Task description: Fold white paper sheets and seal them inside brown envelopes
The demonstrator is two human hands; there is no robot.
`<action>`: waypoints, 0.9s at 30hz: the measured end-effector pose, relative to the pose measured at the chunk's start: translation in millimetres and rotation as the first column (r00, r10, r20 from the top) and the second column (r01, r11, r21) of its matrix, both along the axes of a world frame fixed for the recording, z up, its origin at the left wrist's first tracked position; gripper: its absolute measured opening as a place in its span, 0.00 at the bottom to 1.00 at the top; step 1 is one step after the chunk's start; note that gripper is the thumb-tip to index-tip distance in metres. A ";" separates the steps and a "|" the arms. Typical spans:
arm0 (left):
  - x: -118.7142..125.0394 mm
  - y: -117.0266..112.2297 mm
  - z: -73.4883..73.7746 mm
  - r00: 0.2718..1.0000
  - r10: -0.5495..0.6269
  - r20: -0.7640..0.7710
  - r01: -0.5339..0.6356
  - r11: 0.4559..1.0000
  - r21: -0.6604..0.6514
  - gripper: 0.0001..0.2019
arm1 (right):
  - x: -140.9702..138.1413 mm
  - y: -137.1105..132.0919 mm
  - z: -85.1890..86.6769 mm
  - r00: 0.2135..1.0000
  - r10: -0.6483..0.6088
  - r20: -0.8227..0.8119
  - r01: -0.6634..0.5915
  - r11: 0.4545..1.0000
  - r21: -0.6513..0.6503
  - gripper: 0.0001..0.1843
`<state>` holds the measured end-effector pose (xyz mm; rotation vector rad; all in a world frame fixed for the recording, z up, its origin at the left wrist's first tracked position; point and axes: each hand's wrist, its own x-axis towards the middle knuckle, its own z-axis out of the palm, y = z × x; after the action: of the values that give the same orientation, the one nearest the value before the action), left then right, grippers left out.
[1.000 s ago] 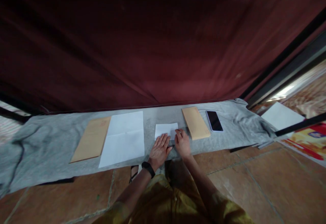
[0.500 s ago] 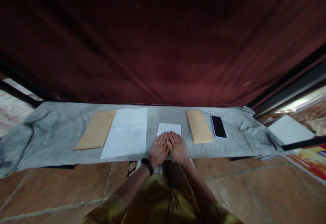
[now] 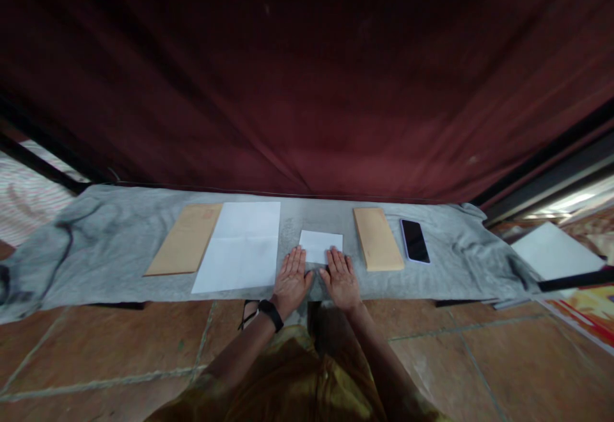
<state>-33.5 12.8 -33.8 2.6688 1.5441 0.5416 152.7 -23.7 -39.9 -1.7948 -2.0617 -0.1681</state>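
Note:
A small folded white paper (image 3: 320, 243) lies on a grey cloth (image 3: 96, 249) spread over the floor. My left hand (image 3: 291, 281) lies flat and open at the paper's near left corner, a black band on its wrist. My right hand (image 3: 341, 277) lies flat and open at the paper's near right corner. Both hands press their fingertips on the paper's near edge. Neither hand holds anything.
A large white sheet (image 3: 240, 245) and a brown envelope (image 3: 188, 238) lie to the left. Another brown envelope (image 3: 377, 238) and a black phone (image 3: 414, 241) lie to the right. A dark red curtain (image 3: 307, 77) hangs behind. More white paper (image 3: 551, 250) is at far right.
My hands were together in the middle of the small paper half a second ago. They have slid apart toward its near corners.

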 end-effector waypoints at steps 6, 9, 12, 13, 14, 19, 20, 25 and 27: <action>0.6 1.0 3.0 0.999 0.012 0.034 -0.012 1.000 0.006 0.29 | -0.5 -1.0 2.3 1.000 -0.029 0.011 0.029 0.999 -0.021 0.31; 16.1 7.9 11.6 0.997 -0.055 0.058 0.056 0.998 -0.010 0.29 | -1.2 -1.0 2.3 0.999 -0.032 0.009 0.032 0.999 -0.031 0.31; 39.2 19.6 17.2 0.990 -0.129 0.058 0.132 0.989 -0.060 0.28 | -1.1 -0.5 0.5 0.999 -0.034 0.009 0.034 0.999 -0.035 0.30; 46.6 23.8 17.4 0.989 -0.140 0.054 0.144 0.986 -0.079 0.28 | -1.0 -0.3 -0.4 0.999 -0.034 0.010 0.035 0.999 -0.034 0.29; 53.1 27.8 17.0 0.989 -0.143 0.049 0.147 0.984 -0.097 0.27 | -1.0 0.0 -1.3 0.999 -0.035 0.012 0.035 0.999 -0.032 0.29; 66.4 42.8 9.7 0.994 -0.111 0.022 0.113 0.986 -0.122 0.28 | -1.5 1.2 -2.7 0.999 -0.033 0.012 0.033 0.999 -0.015 0.28; 65.5 45.1 8.4 0.995 -0.102 0.015 0.103 0.988 -0.119 0.28 | -1.8 1.3 -2.1 0.999 -0.034 0.009 0.034 0.999 -0.010 0.28; 52.9 55.1 5.2 0.999 -0.018 -0.040 0.012 0.991 -0.133 0.29 | -3.6 1.5 2.3 0.998 -0.054 -0.017 0.055 0.998 0.012 0.27; 47.2 56.0 4.2 0.999 0.025 -0.048 -0.032 0.990 -0.135 0.30 | -4.1 1.5 3.6 0.998 -0.059 -0.025 0.060 0.998 0.011 0.27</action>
<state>13.7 68.8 -29.6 2.5792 1.5718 0.3637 148.6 -22.2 -36.4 -1.8430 -1.9873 -0.1734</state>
